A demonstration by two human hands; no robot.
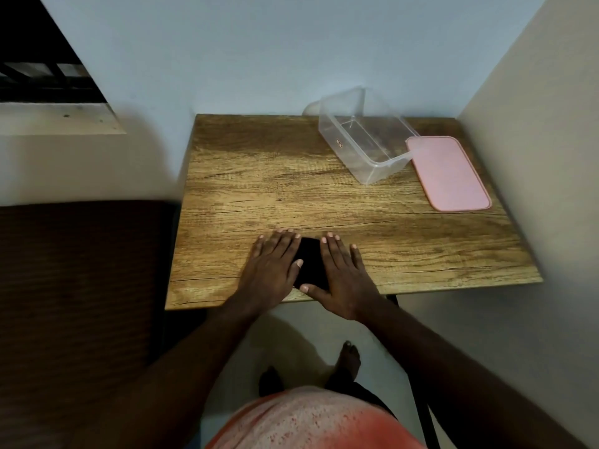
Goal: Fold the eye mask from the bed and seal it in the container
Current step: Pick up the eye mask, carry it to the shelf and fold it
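Observation:
A black eye mask [310,260] lies on the wooden table [275,176] near its front edge, folded into a small dark patch. My left hand [272,270] rests flat on the mask's left side, and my right hand [343,277] lies flat on its right side, so only a strip of the mask shows between them. A clear plastic container [366,137] stands without its lid at the table's far right. Its pink lid [449,173] lies flat on the table just to the right of it.
A dark brown bed [81,286] runs along the left of the table. Walls close in behind the table and on the right. A window sill [58,119] is at upper left. My bare feet [348,358] are on the floor below the table's front edge.

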